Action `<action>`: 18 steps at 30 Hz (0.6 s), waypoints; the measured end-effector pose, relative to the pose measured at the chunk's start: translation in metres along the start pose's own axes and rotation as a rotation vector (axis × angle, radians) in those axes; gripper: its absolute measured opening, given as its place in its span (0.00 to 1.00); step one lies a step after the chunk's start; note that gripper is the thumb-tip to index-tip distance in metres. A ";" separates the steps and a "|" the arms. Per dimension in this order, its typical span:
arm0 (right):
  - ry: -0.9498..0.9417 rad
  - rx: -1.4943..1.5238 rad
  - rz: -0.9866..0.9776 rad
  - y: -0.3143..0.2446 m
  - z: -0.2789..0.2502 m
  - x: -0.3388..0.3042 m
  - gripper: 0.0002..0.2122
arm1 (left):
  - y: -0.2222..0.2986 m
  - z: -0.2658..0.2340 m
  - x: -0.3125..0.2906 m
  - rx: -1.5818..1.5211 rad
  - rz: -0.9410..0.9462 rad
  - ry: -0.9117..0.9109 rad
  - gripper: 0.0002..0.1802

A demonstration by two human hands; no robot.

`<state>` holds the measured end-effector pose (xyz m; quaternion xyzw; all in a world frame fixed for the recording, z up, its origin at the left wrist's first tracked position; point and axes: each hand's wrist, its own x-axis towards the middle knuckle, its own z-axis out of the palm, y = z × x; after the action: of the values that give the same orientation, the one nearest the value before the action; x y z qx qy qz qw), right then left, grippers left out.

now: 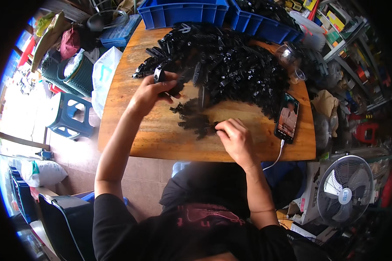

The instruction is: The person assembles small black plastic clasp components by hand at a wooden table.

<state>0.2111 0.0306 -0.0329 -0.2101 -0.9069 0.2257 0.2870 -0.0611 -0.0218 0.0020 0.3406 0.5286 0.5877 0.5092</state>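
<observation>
A big heap of glossy black plastic parts (244, 74) covers the far half of a wooden table (143, 139). At the heap's left edge, my left hand (150, 92) is closed around a black plastic part (159, 75) that sticks up between thumb and fingers. Nearer to me lies a small pile of black toothed pieces (196, 119), somewhat blurred. My right hand (236, 138) is at the right end of this pile, thumb and forefinger pinched together. What sits between those fingertips is too small and dark to make out.
Two blue crates (183, 15) (265, 26) stand behind the heap. On the table's right lie a phone (287, 117) with a white cable (278, 157) and a clear plastic cup (297, 75). A fan (345, 191) stands at right, a blue stool (72, 115) at left.
</observation>
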 end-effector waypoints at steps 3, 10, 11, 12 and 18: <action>0.149 0.179 0.187 0.003 -0.007 0.002 0.06 | -0.016 0.010 0.001 -0.194 -0.080 -0.157 0.14; 0.185 0.828 0.515 0.013 -0.024 -0.003 0.06 | -0.022 0.041 0.011 -0.373 -0.185 -0.344 0.18; 0.182 0.970 0.530 0.017 -0.025 -0.004 0.06 | -0.022 0.043 0.013 -0.384 -0.179 -0.355 0.18; 0.186 0.967 0.530 0.019 -0.027 -0.006 0.06 | -0.023 0.046 0.014 -0.395 -0.173 -0.366 0.18; 0.203 1.486 0.666 0.034 -0.027 -0.012 0.07 | -0.026 0.051 0.016 -0.411 -0.196 -0.351 0.17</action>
<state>0.2453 0.0595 -0.0361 -0.2428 -0.3804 0.8209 0.3499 -0.0108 0.0056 -0.0142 0.2740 0.3326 0.5627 0.7055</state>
